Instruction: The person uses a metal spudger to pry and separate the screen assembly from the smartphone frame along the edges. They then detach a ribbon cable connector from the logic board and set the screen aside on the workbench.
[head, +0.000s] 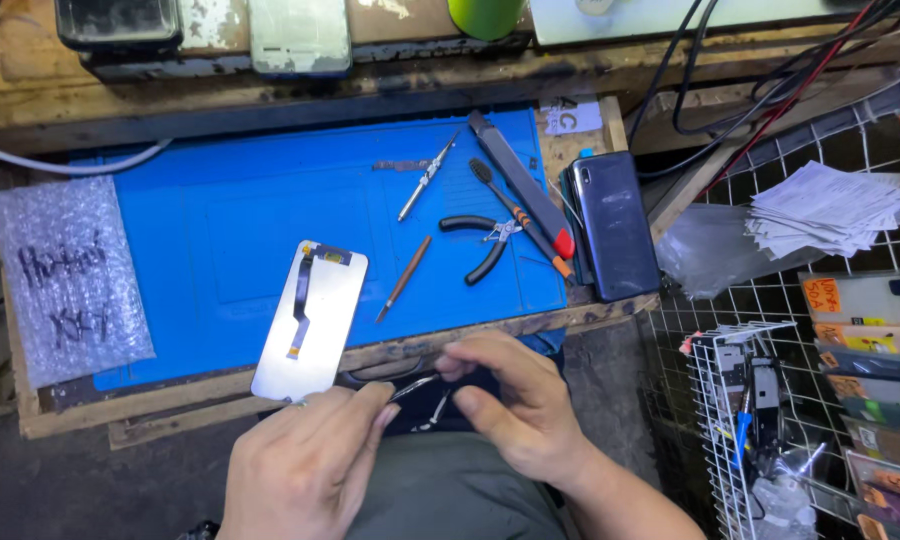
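**Tweezers worked at the near edge of a phone-repair mat**

Both hands meet just off the bench's near edge. The left hand (305, 465) pinches metal tweezers (415, 388) and the right hand (515, 400) closes its fingertips on their far end; what lies between the tips is too small to tell. It looks like a fine-handling step on a small part, calling for a steady, light pinch.

A phone screen panel (310, 320) with its flex cable lies face down on the blue mat (220, 220), just left of the hands. Farther right lie pliers (485, 245), a screwdriver (520, 215) and a dark phone (615, 225). A bubble-wrap bag (70, 275) sits left; a wire rack (750, 420) stands right.
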